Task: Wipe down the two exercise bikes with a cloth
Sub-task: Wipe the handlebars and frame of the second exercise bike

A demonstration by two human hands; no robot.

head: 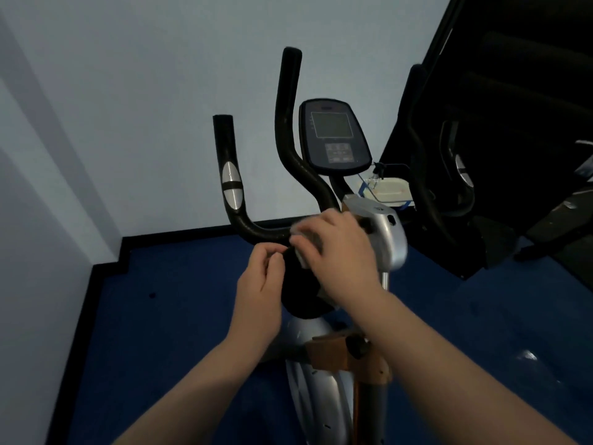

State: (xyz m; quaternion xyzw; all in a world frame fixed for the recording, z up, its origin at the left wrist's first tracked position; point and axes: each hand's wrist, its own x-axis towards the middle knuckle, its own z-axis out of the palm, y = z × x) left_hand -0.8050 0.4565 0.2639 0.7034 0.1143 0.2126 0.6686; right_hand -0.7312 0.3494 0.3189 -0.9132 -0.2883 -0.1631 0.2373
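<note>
Silver-and-black exercise bike dead ahead on blue floor, close to a pale wall: black handlebar with a silver grip sensor, dark console raised behind it, lower frame cut off by the bottom edge. Second bike to the right, mostly lost in shadow. Right hand curled over a pale cloth held against the handlebar's middle, cloth blurred and mostly covered; left hand just beside it, fingertips pinched together near a dark part, hold unclear.
</note>
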